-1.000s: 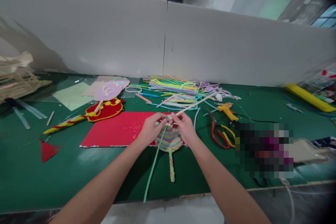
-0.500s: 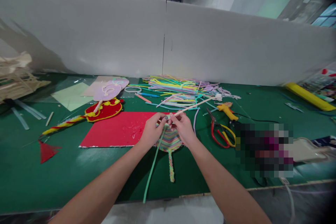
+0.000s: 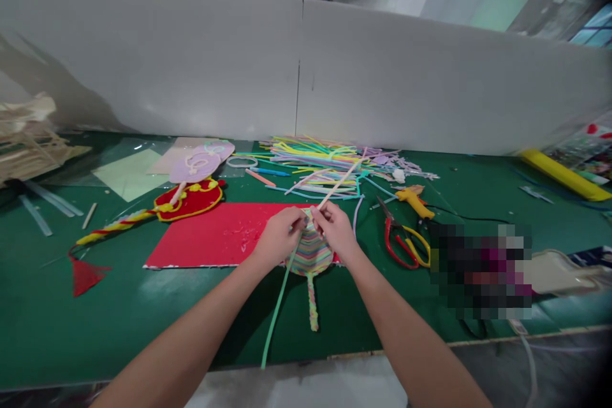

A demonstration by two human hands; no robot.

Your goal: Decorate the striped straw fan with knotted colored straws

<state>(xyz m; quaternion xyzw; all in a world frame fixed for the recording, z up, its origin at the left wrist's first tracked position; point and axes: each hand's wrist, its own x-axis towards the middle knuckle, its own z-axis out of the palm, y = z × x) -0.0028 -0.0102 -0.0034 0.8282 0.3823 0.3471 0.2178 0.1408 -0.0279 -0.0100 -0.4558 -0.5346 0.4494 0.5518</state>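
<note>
A round fan (image 3: 312,252) with wavy pastel stripes lies below my hands, its twisted handle (image 3: 312,306) pointing toward me. My left hand (image 3: 282,234) is closed in a pinch at the upper left of the fan, on a green pipe cleaner (image 3: 277,312) that trails down to the table's front edge. Between the pinched fingertips of my right hand (image 3: 337,228) is a pale pink pipe cleaner (image 3: 340,180), slanting up and away to the right. The fingers partly cover the fan's upper edge.
A red board (image 3: 205,236) lies under the fan's left side. Behind it is a pile of coloured pipe cleaners (image 3: 320,159). Pliers (image 3: 399,242) and a yellow glue gun (image 3: 415,202) rest to the right. A red tasselled fan (image 3: 191,201) lies to the left.
The pale pink pipe cleaner's far end has swung left and up, away from the white lump near the glue gun. My right hand has turned slightly; my left hand has barely moved.
</note>
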